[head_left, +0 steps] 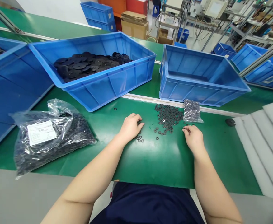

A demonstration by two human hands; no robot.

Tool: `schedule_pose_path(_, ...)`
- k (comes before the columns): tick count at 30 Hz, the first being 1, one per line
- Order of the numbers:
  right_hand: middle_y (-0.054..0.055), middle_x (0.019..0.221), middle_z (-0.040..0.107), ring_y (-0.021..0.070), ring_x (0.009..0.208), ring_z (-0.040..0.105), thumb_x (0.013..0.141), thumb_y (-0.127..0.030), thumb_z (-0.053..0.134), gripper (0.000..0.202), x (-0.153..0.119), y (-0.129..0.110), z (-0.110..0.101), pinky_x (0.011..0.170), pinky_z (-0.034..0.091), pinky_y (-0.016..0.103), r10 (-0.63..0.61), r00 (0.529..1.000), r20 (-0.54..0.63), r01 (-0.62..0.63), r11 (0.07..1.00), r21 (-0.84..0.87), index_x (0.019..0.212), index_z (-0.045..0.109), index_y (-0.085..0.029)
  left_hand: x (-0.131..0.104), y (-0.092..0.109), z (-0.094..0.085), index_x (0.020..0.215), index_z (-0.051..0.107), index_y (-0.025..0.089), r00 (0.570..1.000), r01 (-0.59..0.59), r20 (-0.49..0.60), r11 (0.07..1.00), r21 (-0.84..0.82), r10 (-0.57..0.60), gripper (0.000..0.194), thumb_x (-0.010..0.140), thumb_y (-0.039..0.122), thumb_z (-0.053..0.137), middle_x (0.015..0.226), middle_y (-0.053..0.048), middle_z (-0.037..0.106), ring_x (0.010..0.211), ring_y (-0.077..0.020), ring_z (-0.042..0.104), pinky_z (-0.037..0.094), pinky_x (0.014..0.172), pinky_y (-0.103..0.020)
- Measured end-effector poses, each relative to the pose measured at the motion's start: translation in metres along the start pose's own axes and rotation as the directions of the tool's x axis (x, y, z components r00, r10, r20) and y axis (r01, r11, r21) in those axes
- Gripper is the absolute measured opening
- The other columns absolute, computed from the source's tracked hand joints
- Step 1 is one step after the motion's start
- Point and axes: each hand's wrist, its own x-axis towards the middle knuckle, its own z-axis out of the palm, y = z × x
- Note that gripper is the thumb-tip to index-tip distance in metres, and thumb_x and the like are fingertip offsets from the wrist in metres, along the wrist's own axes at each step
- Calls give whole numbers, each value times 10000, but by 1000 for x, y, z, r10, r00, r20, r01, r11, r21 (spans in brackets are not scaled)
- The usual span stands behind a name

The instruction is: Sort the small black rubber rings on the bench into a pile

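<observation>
Small black ring washers (171, 115) lie in a loose heap on the green tabletop, with one pale ring (163, 120) among them. My left hand (129, 126) rests left of the heap, its fingers curled over a few black washers that show beside the thumb. Several more loose washers (139, 138) lie just below that hand. To the right of the heap, my right hand (193, 137) has thumb and fingertips pinched together; what they hold is too small to make out. A small clear bag (191, 111) of dark parts lies just beyond my right hand.
A large clear bag (66, 140) of black parts lies at left. Behind stand a blue bin (108, 90) holding black discs (82, 65) and another blue bin (197, 90). White foam sheets (262, 146) border the right side. A lone washer (115, 109) sits near the left bin.
</observation>
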Motion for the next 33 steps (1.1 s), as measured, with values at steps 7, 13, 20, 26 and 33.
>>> schedule_pose_path(7,72,902,716,197,794,646,931,-333,536,222,-26,-68,8,770,515,326,-221,969,107,187,947,261,911,721,-211,0,1,0,954,657,182,1000,-20,22,998,-63,21,137,823,151,634,971,-64,614,909,-214,619,508,873,-350)
schedule_pose_path(13,61,858,685,199,817,641,940,-226,528,165,-37,-96,31,777,505,320,-412,889,201,341,887,310,873,678,-210,3,0,3,914,651,179,998,-43,-39,994,-100,39,183,804,49,583,900,-44,614,846,-186,611,509,846,-315)
schedule_pose_path(20,63,885,669,208,845,633,943,-180,524,137,-40,-89,34,784,500,327,-440,873,207,384,885,264,915,657,-200,2,0,2,907,648,173,999,-31,-45,992,-122,26,144,809,70,625,906,-42,596,790,-175,587,505,794,-308)
schedule_pose_path(26,69,882,651,205,838,620,956,-179,507,137,-40,-90,31,776,501,326,-455,879,140,415,877,242,924,639,-191,1,0,2,901,654,172,999,-35,-25,992,-118,32,89,822,133,664,910,-39,587,753,-169,575,500,769,-315)
schedule_pose_path(33,100,931,659,236,916,608,970,-180,496,175,-41,-88,30,846,519,371,-540,826,163,520,841,147,924,664,-189,1,-1,3,909,652,172,999,-48,-22,993,-104,46,83,832,174,683,920,-43,585,771,-173,579,499,775,-319)
